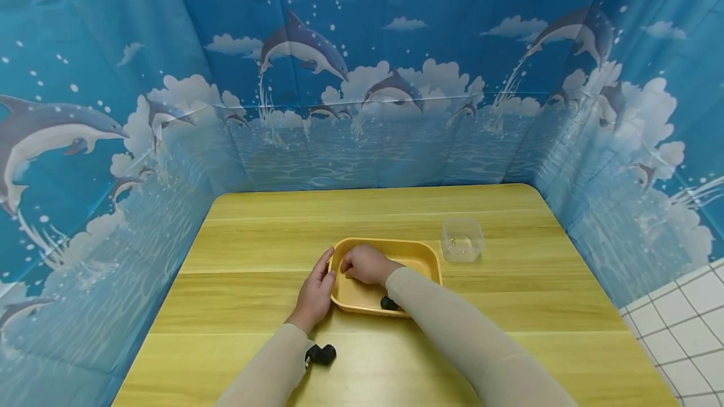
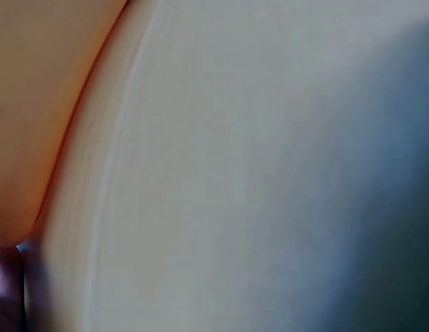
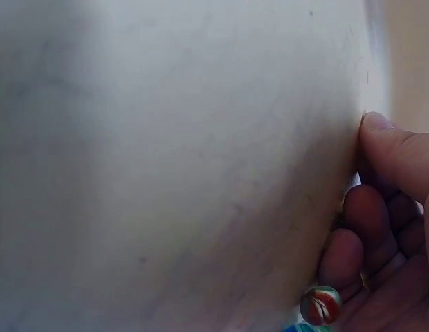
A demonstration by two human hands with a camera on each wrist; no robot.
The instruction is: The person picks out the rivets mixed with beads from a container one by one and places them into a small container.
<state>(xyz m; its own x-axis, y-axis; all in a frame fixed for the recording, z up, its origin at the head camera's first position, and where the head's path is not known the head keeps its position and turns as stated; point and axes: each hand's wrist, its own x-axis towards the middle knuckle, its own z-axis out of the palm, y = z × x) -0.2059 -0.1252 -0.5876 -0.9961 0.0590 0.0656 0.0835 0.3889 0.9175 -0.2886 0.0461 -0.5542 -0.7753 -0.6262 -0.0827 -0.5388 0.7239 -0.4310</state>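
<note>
A shallow yellow tray (image 1: 418, 248) stands on the table. My left hand (image 1: 313, 297) holds its left end, the thumb at the rim and the fingers along the outer side. In the left wrist view, only a bit of the hand (image 2: 7, 283) shows beside the tray's edge. My right hand (image 1: 366, 264) is inside the tray, its fingers curled and bent down to the floor. In the right wrist view, a small red, white and green marble (image 3: 320, 306) lies against the lower curled fingers. Something blue-green shows beneath it, mostly cut off. The index fingertip is hidden.
A clear plastic box (image 1: 462, 240) with a few small gold-coloured bits stands right of the tray. Small black cameras sit on both wrists. The wood-patterned table (image 1: 254, 237) ends at a blue dolphin curtain (image 1: 367, 143) behind and at both sides.
</note>
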